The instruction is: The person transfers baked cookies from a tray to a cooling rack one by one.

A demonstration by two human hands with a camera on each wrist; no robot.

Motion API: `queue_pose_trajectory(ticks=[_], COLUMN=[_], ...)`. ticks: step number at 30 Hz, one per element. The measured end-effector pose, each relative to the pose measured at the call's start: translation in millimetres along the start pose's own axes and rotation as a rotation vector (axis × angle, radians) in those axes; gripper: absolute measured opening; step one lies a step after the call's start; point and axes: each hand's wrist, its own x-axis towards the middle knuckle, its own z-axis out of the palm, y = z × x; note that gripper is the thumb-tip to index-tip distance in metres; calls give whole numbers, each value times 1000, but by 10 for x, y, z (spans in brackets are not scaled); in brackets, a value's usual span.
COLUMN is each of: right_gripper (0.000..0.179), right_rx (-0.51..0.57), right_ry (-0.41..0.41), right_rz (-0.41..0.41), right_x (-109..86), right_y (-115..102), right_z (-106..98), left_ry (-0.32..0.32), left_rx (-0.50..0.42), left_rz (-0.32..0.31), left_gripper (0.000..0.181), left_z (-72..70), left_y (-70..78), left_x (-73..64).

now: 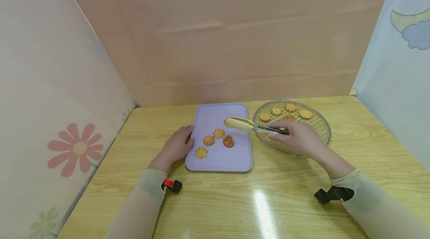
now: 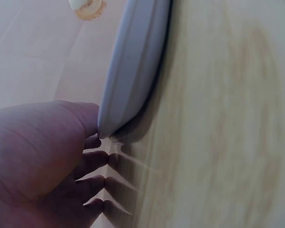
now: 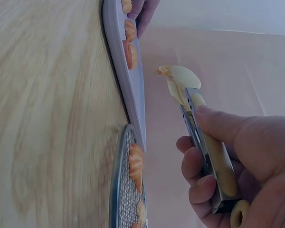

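Observation:
My right hand (image 1: 300, 138) grips metal tongs (image 3: 211, 156) with cream-coloured tips. The tips pinch a small orange-brown cookie (image 3: 164, 70), mostly hidden between them, above the lavender tray (image 1: 215, 162). On that tray lie several flower-shaped cookies (image 1: 208, 140) and a pretzel-shaped cookie (image 1: 228, 141). My left hand (image 1: 178, 143) rests at the tray's left edge. Its thumb (image 2: 88, 116) touches the rim, while the other fingertips come down to the table beside it. Right of the tray, a round wire-mesh rack (image 1: 315, 129) holds more cookies, partly covered by my right hand.
Tray and rack stand close together on a wood-grain table (image 1: 228, 201). A tan sheet (image 1: 235, 37) rises behind the table. Pale panels with printed flowers (image 1: 79, 148) on the left and a moon and cloud (image 1: 416, 33) on the right flank it.

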Motion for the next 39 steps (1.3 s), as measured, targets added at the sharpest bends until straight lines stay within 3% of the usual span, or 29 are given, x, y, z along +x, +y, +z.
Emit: queue_pose_trajectory(ticks=[18,28,39], right_gripper=[50,51,58], right_rx=[52,15,12], right_ry=[-28,-4,-40], right_rz=[102,124,200], right_x=[-310,-494,-624], right_y=[347,619,821], right_z=[-399,-538,-606], left_ry=[-3,-7,-8], left_rx=[-4,4,-3], left_rz=[-7,-16,-21], left_gripper=[62,62,63], left_z=[6,11,-3], left_y=[-18,-25,-2], left_x=[13,15,-12])
